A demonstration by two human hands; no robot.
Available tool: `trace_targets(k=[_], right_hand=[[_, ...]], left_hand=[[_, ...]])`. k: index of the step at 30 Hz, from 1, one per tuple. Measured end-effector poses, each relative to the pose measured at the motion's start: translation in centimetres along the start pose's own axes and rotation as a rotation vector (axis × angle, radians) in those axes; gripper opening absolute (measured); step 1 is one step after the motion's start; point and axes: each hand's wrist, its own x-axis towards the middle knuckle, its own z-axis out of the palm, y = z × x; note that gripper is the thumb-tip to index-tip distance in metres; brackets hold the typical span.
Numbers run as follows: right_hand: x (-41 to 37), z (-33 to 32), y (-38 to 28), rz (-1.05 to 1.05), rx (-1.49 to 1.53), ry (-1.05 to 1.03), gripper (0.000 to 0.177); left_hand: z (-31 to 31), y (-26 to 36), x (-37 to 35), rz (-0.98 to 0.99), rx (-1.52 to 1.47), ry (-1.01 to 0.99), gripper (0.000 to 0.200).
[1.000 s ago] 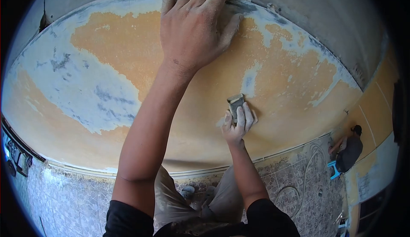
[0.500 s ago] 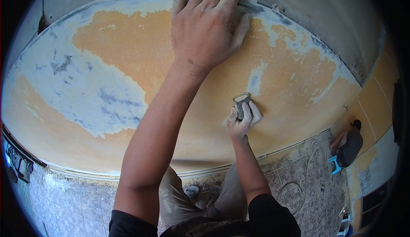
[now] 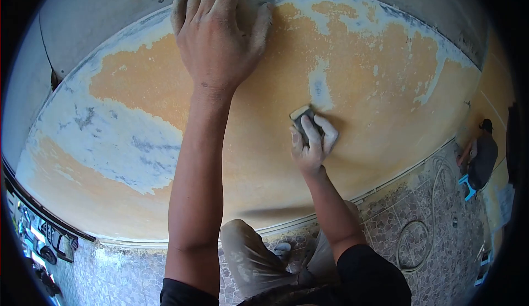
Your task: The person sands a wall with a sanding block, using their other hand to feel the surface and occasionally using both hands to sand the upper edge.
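The right hand (image 3: 311, 146) grips a sanding block (image 3: 302, 119) flat against the orange wall (image 3: 380, 80), its long axis pointing up toward a pale patch (image 3: 318, 88) just above, while the left hand (image 3: 217, 33), holding nothing, hooks its fingers over the wall's top edge, farther up-left.
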Motion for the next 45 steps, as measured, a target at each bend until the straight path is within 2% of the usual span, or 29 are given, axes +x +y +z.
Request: trace_targets(k=[2, 5, 9, 11, 14, 17, 21, 25, 28, 30, 31, 32, 34, 37, 39, 40, 42, 45], right_hand=[[-6.3, -1.0, 0.5, 0.023, 0.062, -0.004, 0.041], [-6.5, -1.3, 0.1, 0.134, 0.188, -0.005, 0.041], [5.5, 1.2, 0.0, 0.135, 0.175, 0.056, 0.042], [8.4, 2.2, 0.0, 0.120, 0.148, 0.078, 0.043], [7.5, 1.9, -0.1, 0.087, 0.125, 0.081, 0.044], [5.2, 0.6, -0.1, 0.021, -0.038, -0.031, 0.045], [5.1, 0.7, -0.1, 0.022, -0.031, -0.041, 0.045], [5.0, 1.0, 0.4, 0.077, 0.114, -0.029, 0.050], [2.3, 0.5, 0.1, 0.094, 0.136, -0.026, 0.047], [-2.0, -0.1, 0.1, 0.079, 0.099, -0.023, 0.045], [-5.0, -0.9, 0.2, 0.034, 0.093, -0.073, 0.043], [-5.8, -1.8, -0.1, -0.010, 0.089, -0.124, 0.042], [-6.7, -2.1, 0.5, -0.044, 0.099, -0.151, 0.042], [-1.3, -1.1, 0.3, -0.091, 0.090, -0.198, 0.047], [4.7, -0.4, -0.3, 0.001, 0.075, -0.155, 0.056], [6.5, -0.1, -0.6, 0.005, 0.075, -0.163, 0.056], [8.3, 0.6, -1.1, 0.159, 0.056, -0.075, 0.061], [1.6, 1.1, -2.3, 0.213, 0.061, -0.072, 0.066]], left_hand=[[0.4, -0.3, 0.1, -0.030, 0.014, 0.042, 0.030], [0.1, -0.1, 0.2, -0.032, 0.028, 0.013, 0.030], [-0.1, 0.2, 0.3, -0.066, 0.040, -0.038, 0.029], [-0.1, 0.1, 0.3, -0.061, 0.019, -0.043, 0.029], [-0.1, 0.1, 0.4, -0.055, 0.011, -0.038, 0.030], [-0.1, -0.1, 0.3, -0.038, 0.033, -0.030, 0.031], [-0.1, -0.2, 0.3, -0.036, 0.028, -0.042, 0.033], [-0.1, -0.1, 0.4, -0.048, 0.033, -0.040, 0.031], [-0.3, -0.1, 0.2, -0.050, 0.077, -0.065, 0.035], [-1.0, -0.7, 0.6, 0.107, 0.133, -0.125, 0.044], [-1.7, -1.4, 0.5, 0.138, 0.132, -0.233, 0.054], [-2.0, -2.0, 0.4, 0.138, 0.127, -0.240, 0.054], [-2.2, -2.7, -0.1, 0.242, 0.160, -0.223, 0.061], [-1.8, -2.4, -0.8, 0.206, 0.217, -0.215, 0.068], [-1.5, -2.1, -1.6, 0.168, 0.232, -0.186, 0.070], [-1.4, -2.1, -2.0, 0.155, 0.221, -0.163, 0.071], [-1.5, -1.7, -3.1, 0.141, 0.212, -0.145, 0.072], [-3.3, 0.1, -7.9, -0.001, 0.228, -0.256, 0.075]])
